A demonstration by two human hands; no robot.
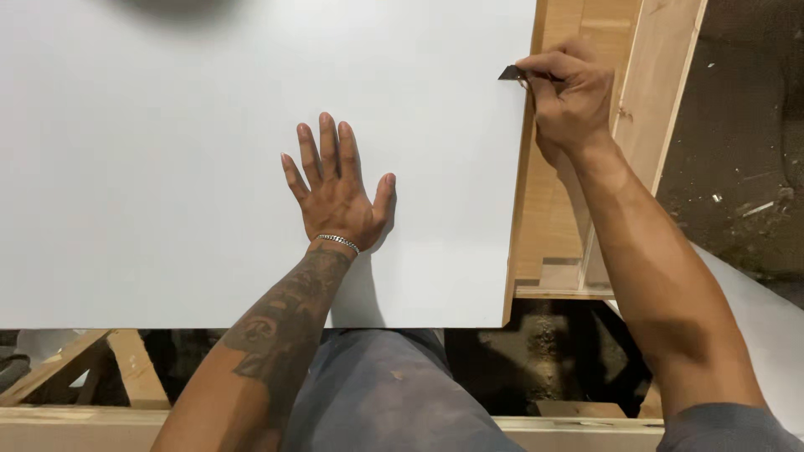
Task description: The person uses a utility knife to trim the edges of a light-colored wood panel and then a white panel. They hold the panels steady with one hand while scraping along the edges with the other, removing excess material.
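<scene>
A large white laminate sheet (167, 151) covers a wooden panel. My left hand (335, 188) lies flat on it, palm down, fingers spread, with a silver bracelet at the wrist. My right hand (569, 92) is closed around a small dark blade (512, 74), whose tip touches the sheet's right edge near the top. The wooden edge (519, 209) of the panel shows just under that edge.
A light wooden frame (653, 100) runs along the right of the panel. Beyond it lies dark dirty floor (745, 167) with small scraps. Wooden trestle pieces (126, 368) stand below the near edge. Another white sheet (770, 335) shows at the lower right.
</scene>
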